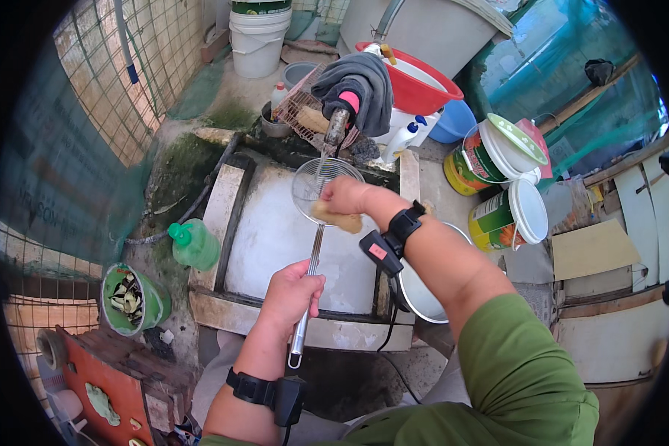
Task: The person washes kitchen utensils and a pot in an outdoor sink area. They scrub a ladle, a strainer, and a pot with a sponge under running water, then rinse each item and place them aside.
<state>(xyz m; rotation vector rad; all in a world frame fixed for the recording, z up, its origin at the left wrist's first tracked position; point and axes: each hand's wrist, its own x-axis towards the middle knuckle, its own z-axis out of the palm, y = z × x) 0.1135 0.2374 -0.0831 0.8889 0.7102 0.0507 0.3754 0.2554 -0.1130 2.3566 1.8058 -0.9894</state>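
Note:
My left hand (292, 292) grips the metal handle of a round wire-mesh strainer (312, 181), which hangs over a low sink basin (267, 240). My right hand (344, 195) is at the strainer's near right rim, its fingers closed on a tan, spongy scrubber (337, 216), perhaps loofah. The scrubber lies against the rim and partly covers it. Above the mesh, the mouth of a metal tap (336, 127) lets a thin stream of water fall into the strainer. A grey cloth (362, 83) is wrapped around the tap.
A green plastic bottle (195, 245) stands on the basin's left ledge, near a green bucket (159, 306) of scraps. A white pump bottle (401, 142) and wire rack (298, 120) sit behind. On the right are a metal pot (423, 290) and lidded buckets (493, 217).

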